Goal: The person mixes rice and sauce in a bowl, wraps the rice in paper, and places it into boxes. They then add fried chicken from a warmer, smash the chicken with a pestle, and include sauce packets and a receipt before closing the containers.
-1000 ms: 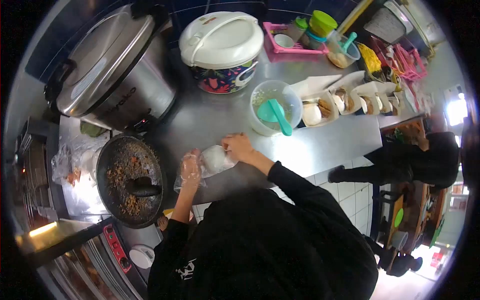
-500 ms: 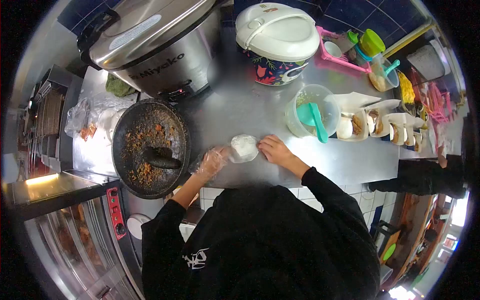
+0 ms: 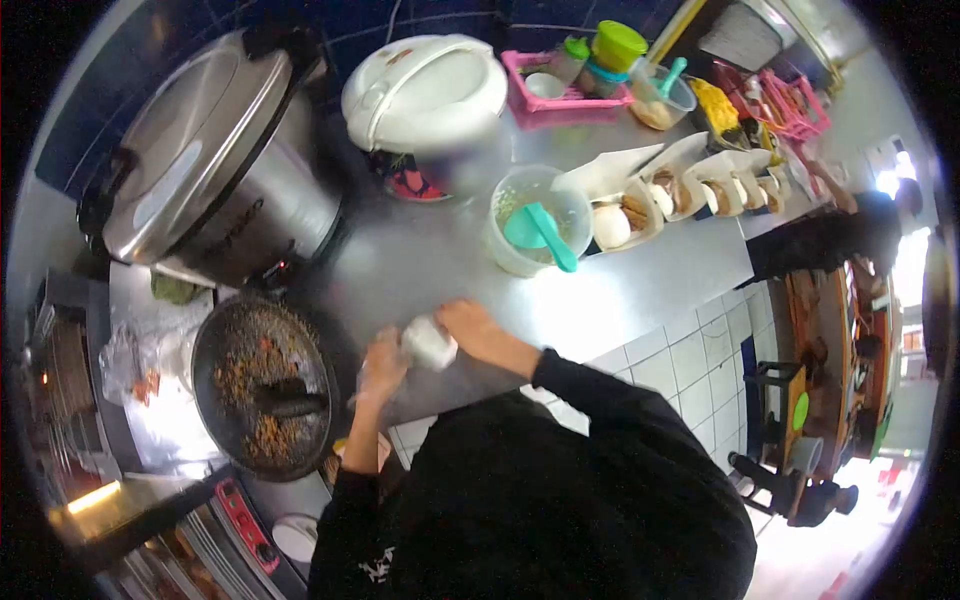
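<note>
Between my hands, just above the steel counter [image 3: 400,255], is a small bowl of what looks like white rice [image 3: 430,343], blurred by motion. My left hand [image 3: 383,368], in a clear plastic glove, has its fingers bent against the bowl's left side. Bare, my right hand [image 3: 475,328] grips the bowl's upper right edge with fingers closed. Left of them sits a dark stone mortar [image 3: 205,400] with reddish-brown crumbs and a pestle [image 3: 290,400]. Beyond my right hand, a clear tub [image 3: 505,245] holds a teal scoop [image 3: 540,235].
Open paper boxes [image 3: 600,178] with white rice domes and brown food line the right side. A steel cooker [image 3: 235,210] and a white rice cooker [image 3: 430,95] stand behind. A pink basket [image 3: 570,108] is farther back. Two people are at the right.
My view has turned and shifted, so the counter items appear farther left. Both hands stay at the bowl, which now looks tilted rather than flat.
</note>
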{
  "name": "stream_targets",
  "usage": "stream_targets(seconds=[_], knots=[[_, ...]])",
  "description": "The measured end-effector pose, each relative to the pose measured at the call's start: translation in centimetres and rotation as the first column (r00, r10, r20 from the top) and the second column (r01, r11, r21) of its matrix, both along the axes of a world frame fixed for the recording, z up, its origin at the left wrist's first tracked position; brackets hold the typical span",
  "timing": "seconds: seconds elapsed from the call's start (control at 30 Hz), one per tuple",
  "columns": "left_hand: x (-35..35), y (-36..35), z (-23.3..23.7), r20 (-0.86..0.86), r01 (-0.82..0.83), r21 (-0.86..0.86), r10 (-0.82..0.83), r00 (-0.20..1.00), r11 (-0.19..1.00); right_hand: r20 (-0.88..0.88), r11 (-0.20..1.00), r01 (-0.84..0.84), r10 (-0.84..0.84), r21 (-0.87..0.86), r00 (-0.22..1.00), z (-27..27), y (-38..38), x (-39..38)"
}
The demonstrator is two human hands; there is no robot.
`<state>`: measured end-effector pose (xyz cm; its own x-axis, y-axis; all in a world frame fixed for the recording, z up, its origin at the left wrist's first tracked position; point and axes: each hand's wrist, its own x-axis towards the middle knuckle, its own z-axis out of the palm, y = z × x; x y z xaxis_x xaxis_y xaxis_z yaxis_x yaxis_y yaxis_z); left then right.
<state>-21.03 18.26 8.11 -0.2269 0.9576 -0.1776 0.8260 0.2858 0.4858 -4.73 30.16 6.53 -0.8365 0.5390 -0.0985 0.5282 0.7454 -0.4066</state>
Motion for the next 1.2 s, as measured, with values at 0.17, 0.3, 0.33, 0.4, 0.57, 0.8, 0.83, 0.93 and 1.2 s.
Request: stream_targets(seconds=[0.17,0.3,0.33,0.4,0.57,0.8,0.83,0.93,1.2], knots=[[0.2,-3.6,9.3,0.801,-0.274,0.019,0.150,0.579,0.961,-0.198,0.205,-0.061,-0.758,-0.977,0.621,10.7,-5.0,3.0],[2.2,-4.7,16.1,0.764,-0.255,0.370,-0.137,0.631,0.893,-0.582,0.539,-0.228,-0.705,-0.811,0.406,18.8,-7.8,1.7],[2.7,-4.8,17.1,0.802,-0.339,0.415,-0.165,0.574,0.844,-0.666,0.650,-0.167,-0.678,-0.741,0.311,21.3,-8.3,1.6],[4.5,-3.4,19.9,0.846,-0.504,0.492,-0.253,0.469,0.710,-0.834,0.838,0.007,-0.544,-0.545,0.095,24.5,-9.2,1.4],[9.3,-3.1,23.9,0.764,-0.705,0.624,-0.454,0.459,0.337,-0.975,0.855,0.473,0.218,0.210,0.039,25.1,-11.1,0.9],[14.4,-11.2,16.9,0.795,-0.611,0.606,-0.363,0.485,0.510,-0.947,0.957,0.270,-0.178,-0.104,0.266,20.2,-17.4,2.8],[14.7,-12.6,15.4,0.819,-0.605,0.563,-0.281,0.501,0.564,-0.901,0.951,0.196,-0.291,-0.238,0.320,20.0,-18.5,3.4],[15.3,-14.8,5.6,0.829,-0.666,0.496,-0.077,0.554,0.557,-0.904,0.986,0.027,-0.159,-0.162,0.397,15.4,-19.9,4.1],[20.6,-28.9,0.8,0.430,-0.732,0.475,0.596,0.678,0.489,-0.526,0.960,0.281,-0.244,-0.011,0.815,0.5,-11.7,1.3]])
